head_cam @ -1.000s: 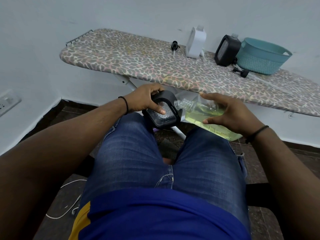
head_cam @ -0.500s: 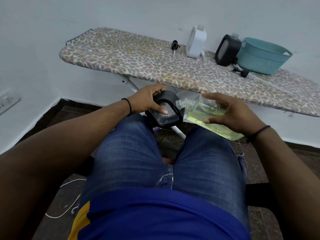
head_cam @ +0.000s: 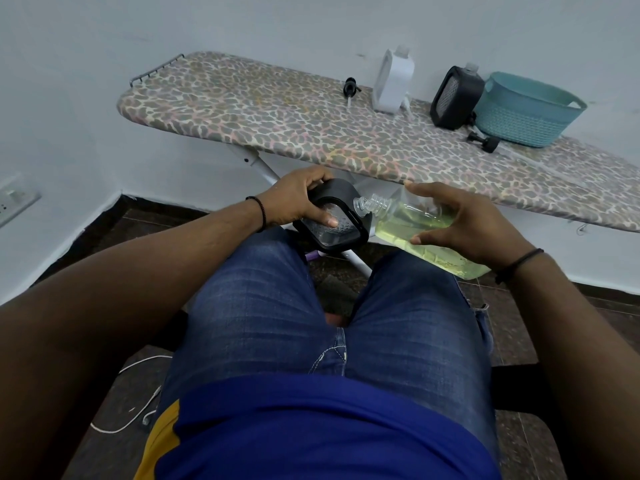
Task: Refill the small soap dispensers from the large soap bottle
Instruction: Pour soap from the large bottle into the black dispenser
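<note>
- Soap bottle (head_cam: 426, 230), clear with yellow-green liquid, lies tipped nearly flat above my right thigh, its uncapped threaded neck pointing left at the black dispenser (head_cam: 334, 223).
- My right hand (head_cam: 471, 226) grasps the soap bottle, fingers over its top and thumb curled under the near side.
- My left hand (head_cam: 298, 199) grips the black dispenser from above, thumb laid across its clear textured face; the dispenser sits tilted over my left knee, just in front of the ironing board's edge.
- From the head view, the bottle's mouth is at the dispenser's upper right corner; I cannot tell whether they touch or whether liquid is flowing.
- Both wrists carry thin dark bands; I am seated in blue jeans (head_cam: 311, 306) and a blue shirt.
- The ironing board (head_cam: 277, 123), with a leopard-print cover, spans the view behind my hands.
- On it stand a white dispenser (head_cam: 394, 84) and a second black dispenser (head_cam: 453, 98), both with pumps off; the second one leans beside a teal basket (head_cam: 523, 112).
- A black pump head (head_cam: 350, 89) lies left of the white dispenser, and another black pump head (head_cam: 485, 142) lies in front of the basket.
- A white cable (head_cam: 131, 393) trails on the dark floor at lower left.
</note>
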